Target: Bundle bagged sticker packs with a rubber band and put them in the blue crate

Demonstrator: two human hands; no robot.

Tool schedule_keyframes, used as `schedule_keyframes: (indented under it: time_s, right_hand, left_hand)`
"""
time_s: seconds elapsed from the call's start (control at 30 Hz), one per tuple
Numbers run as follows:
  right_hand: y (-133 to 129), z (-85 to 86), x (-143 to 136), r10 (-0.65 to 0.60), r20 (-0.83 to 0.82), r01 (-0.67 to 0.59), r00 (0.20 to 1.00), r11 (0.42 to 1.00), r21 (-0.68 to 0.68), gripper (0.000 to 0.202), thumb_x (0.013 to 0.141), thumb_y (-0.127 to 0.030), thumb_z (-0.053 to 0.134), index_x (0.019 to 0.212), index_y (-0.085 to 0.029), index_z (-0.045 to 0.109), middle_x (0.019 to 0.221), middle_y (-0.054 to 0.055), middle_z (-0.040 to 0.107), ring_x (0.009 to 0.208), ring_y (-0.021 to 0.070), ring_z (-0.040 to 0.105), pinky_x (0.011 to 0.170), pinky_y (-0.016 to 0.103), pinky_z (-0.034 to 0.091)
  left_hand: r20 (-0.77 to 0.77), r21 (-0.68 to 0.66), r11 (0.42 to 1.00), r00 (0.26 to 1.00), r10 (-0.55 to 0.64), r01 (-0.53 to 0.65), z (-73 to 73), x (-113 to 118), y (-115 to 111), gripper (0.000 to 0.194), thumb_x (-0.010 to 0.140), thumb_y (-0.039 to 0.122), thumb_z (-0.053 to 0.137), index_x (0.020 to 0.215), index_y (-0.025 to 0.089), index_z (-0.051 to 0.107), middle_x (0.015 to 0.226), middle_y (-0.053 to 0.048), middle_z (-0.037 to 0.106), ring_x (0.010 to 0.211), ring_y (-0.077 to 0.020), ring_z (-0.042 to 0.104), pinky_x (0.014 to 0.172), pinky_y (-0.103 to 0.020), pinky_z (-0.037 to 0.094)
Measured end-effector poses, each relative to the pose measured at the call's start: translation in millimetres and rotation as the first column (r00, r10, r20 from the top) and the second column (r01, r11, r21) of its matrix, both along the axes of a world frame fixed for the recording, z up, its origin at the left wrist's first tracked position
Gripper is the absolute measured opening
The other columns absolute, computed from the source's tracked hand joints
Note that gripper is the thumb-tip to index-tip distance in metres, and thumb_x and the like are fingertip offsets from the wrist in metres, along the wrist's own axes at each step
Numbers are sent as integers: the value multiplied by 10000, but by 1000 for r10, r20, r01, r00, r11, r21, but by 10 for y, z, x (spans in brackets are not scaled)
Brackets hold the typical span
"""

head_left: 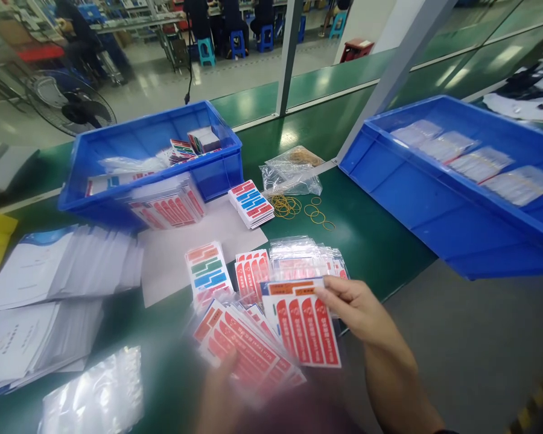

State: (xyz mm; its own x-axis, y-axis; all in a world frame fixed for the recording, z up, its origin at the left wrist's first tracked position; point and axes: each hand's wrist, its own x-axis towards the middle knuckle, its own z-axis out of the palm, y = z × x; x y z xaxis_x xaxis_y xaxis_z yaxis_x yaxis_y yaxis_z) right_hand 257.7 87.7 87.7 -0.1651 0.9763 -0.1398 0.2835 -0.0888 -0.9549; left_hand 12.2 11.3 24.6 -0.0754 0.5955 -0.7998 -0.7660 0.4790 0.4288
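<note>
My right hand (359,310) pinches the top corner of a sticker sheet (308,328) printed with red labels; an orange-printed strip shows along its top edge. In my left hand (221,386), blurred at the bottom, is a fanned stack of red sticker sheets (248,349) that look bagged in clear plastic. The held sheet overlaps the fan's right side. Just beyond lie a pile of multicoloured sticker sheets (208,271), a pile of small red sticker sheets (252,274) and a row of clear zip bags (296,253) with red sheets inside.
Two blue bins (226,166) (389,187) stand at the back left and right. Rubber bands (287,207) lie by a plastic bag (294,172). Booklet stacks (36,265) and empty zip bags (95,392) occupy the left. A fan (72,111) and seated people are beyond.
</note>
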Motion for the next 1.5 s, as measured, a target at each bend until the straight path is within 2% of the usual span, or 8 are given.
schedule_keyframes:
  time_s: [0.23, 0.43, 0.63, 0.77, 1.0, 1.2, 1.37, 1.5]
  right_hand:
    - [38, -212, -25, -230, 226, 190, 947, 964, 184, 437, 916, -456, 513, 1282, -218, 507, 1299, 120, 545, 1146, 252, 536, 941, 375, 463]
    - [-168, -135, -420, 233, 81, -234, 969, 972, 7, 394, 949, -397, 464, 622, -178, 460, 585, -34, 429, 540, 96, 425, 504, 210, 366]
    - [49, -25, -40, -51, -56, 50, 997, 998, -29, 304, 929, -457, 494, 817, -185, 571, 643, -6, 539, 559, 126, 500, 507, 226, 410]
    - [102, -118, -6, -307, 152, 283, 940, 946, 160, 441, 908, -446, 533, 1283, -218, 498, 1280, 116, 561, 1093, 248, 563, 883, 358, 485]
    - [-162, -102, -481, 230, 63, -229, 971, 973, -13, 321, 959, -377, 453, 734, -172, 554, 644, -18, 528, 590, 112, 488, 576, 227, 423]
    - [25, -28, -105, -66, -108, 61, 992, 997, -43, 286, 931, -445, 499, 840, -182, 565, 603, -33, 529, 515, 104, 474, 510, 219, 405]
    - [116, -133, 31, -401, 173, 357, 900, 903, 238, 462, 900, -441, 549, 1308, -232, 494, 1328, 114, 538, 1143, 261, 552, 945, 392, 466]
    - [-56, -146, -260, 39, 129, -49, 991, 996, 75, 322, 947, -396, 482, 1181, -207, 597, 1117, 87, 651, 1002, 210, 605, 885, 329, 493]
  left_hand:
    - [3, -19, 1000, 1000, 0, 0, 14, 54, -12, 562, 646, 139, 795, 1183, 193, 637, 874, -79, 764, 951, -357, 692, 886, -473, 561]
    - [26, -39, 997, 998, -58, 59, 46, 109, 25, 532, 519, 261, 894, 986, 124, 679, 843, -128, 758, 868, -374, 706, 865, -523, 549]
    - [-6, -24, 986, 986, -166, 165, 37, 33, 19, 425, 511, 353, 893, 792, 113, 684, 768, -135, 751, 694, -319, 713, 726, -467, 585]
    - [6, 8, 978, 978, -208, 208, 79, 53, 5, 352, 602, 351, 850, 802, 115, 683, 772, -120, 752, 699, -294, 715, 731, -432, 586]
    - [60, 23, 991, 989, -135, 134, 124, 118, 62, 487, 612, 251, 850, 1048, 133, 668, 885, -119, 759, 874, -332, 711, 855, -464, 560]
    - [15, -4, 984, 984, -176, 176, 110, 39, 48, 389, 560, 332, 878, 817, 109, 688, 754, -119, 749, 710, -300, 716, 742, -447, 592]
    - [-21, -12, 990, 990, -141, 141, 34, 57, 40, 417, 526, 334, 891, 798, 102, 676, 735, -121, 745, 664, -277, 709, 684, -413, 597]
    - [12, -8, 993, 993, -115, 115, 67, 116, 54, 445, 573, 290, 870, 926, 110, 667, 835, -137, 754, 788, -315, 720, 785, -459, 584]
